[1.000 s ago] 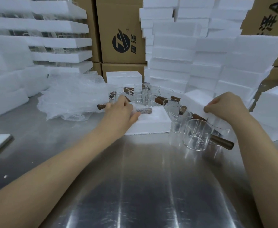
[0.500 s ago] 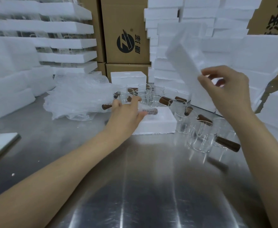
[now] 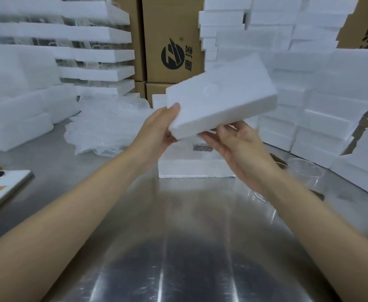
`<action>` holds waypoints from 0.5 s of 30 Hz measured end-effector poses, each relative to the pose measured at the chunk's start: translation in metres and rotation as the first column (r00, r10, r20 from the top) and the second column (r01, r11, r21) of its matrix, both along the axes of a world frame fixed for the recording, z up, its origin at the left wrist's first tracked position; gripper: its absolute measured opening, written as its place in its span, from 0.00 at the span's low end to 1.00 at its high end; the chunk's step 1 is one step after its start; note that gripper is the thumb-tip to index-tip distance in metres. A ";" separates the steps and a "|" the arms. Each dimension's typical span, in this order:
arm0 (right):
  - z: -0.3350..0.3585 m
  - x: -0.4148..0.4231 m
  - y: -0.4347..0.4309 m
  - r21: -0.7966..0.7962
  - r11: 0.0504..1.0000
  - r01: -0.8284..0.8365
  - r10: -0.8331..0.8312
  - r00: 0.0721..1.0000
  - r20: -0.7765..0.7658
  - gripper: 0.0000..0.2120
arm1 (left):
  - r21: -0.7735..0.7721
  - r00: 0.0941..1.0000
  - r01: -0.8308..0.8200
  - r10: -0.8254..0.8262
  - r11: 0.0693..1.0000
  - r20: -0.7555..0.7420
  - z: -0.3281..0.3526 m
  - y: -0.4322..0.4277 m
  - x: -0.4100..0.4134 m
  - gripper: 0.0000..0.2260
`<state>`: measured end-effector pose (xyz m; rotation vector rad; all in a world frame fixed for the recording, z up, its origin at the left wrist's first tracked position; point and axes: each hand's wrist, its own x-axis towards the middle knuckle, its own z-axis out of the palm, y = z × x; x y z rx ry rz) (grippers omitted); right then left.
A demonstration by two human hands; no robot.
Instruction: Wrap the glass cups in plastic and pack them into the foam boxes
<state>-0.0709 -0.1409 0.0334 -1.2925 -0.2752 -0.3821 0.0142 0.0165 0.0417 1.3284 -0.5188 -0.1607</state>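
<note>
Closing a packed box looks like the step in hand. Both hands hold a foam lid (image 3: 220,97) tilted in the air, above and just behind the open foam box (image 3: 191,168) that sits on the table (image 3: 178,236).

The left hand (image 3: 159,129) has its grip pinched on the lid's near-left corner, thumb on top and fingers out of sight beneath. The right hand (image 3: 237,144) lies palm up under the near edge. Its grip is spread, with the fingers nearly straight, bearing the lid from below rather than clamping it.

The next move, as I judge it, calls for levelling the lid, squaring its edges over the box and pressing it down evenly. Foam crumbles at the corners, so a skewed fit or a hard push could chip it.

Much is hidden. The lid and hands cover most of the box's hollow. Only a dark, mottled strip (image 3: 202,147) shows there, perhaps a wrapped cup handle, and whether a cup is properly seated cannot be told. One bare glass cup (image 3: 305,171) stands to the right, partly behind the right forearm, and any others near it are screened.

The heap of plastic (image 3: 104,127) lies beyond the left hand, its sheets impossible to separate by eye. A phone (image 3: 0,186) is cut off at the left edge.
</note>
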 end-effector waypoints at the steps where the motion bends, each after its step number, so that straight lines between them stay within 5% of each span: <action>1: 0.001 0.000 -0.001 0.010 0.999 0.043 -0.043 0.999 -0.015 0.14 | -0.064 0.998 -0.024 0.021 0.998 -0.051 0.001 0.003 -0.001 0.09; 3: 0.004 -0.001 -0.010 0.027 0.981 0.193 -0.191 0.979 -0.069 0.27 | -0.080 0.986 -0.116 0.105 0.990 -0.128 0.005 0.009 0.001 0.06; 5: 0.008 -0.003 -0.021 -0.126 0.935 0.331 -0.345 0.931 -0.116 0.39 | 0.026 0.971 -0.170 0.172 0.985 -0.168 0.006 0.015 0.005 0.06; 9: 0.002 -0.004 -0.027 -0.705 0.585 0.401 -0.500 0.863 0.075 0.29 | 0.332 0.947 -0.210 0.276 0.919 -0.164 0.002 0.019 0.007 0.12; 15: -0.005 -0.003 -0.027 -0.857 0.346 0.382 -0.530 0.833 0.158 0.23 | 0.582 0.939 -0.247 0.339 0.775 -0.053 -0.005 0.023 0.012 0.20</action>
